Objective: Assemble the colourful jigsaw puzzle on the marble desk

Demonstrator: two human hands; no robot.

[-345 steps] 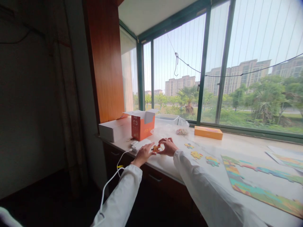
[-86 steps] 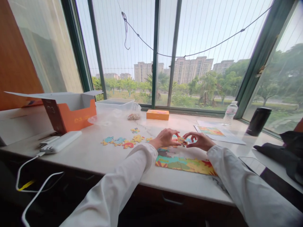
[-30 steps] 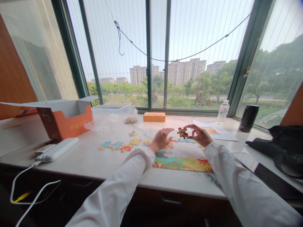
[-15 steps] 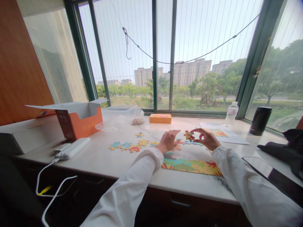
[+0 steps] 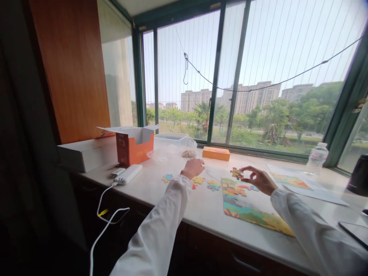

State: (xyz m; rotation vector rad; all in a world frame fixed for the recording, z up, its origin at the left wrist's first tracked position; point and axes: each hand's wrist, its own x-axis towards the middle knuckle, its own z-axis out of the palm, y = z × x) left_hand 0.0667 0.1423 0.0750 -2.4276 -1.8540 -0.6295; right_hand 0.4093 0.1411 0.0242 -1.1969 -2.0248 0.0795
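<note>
A multicoloured puzzle piece (image 5: 237, 173), orange, yellow and dark, is being held in the right hand (image 5: 258, 180). White sleeves (image 5: 161, 230) are being worn. The assembled puzzle section (image 5: 250, 209) is being shown in green, teal, orange and yellow; the open box (image 5: 133, 147) is orange and white.

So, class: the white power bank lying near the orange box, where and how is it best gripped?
Probably across the long sides of the power bank, mid-body, from above: it lies flat and is slim. Keep clear of its near end, where the white cable plugs in.

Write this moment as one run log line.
right hand: pinches puzzle piece | left hand: over loose pieces | partial puzzle on counter
</note>
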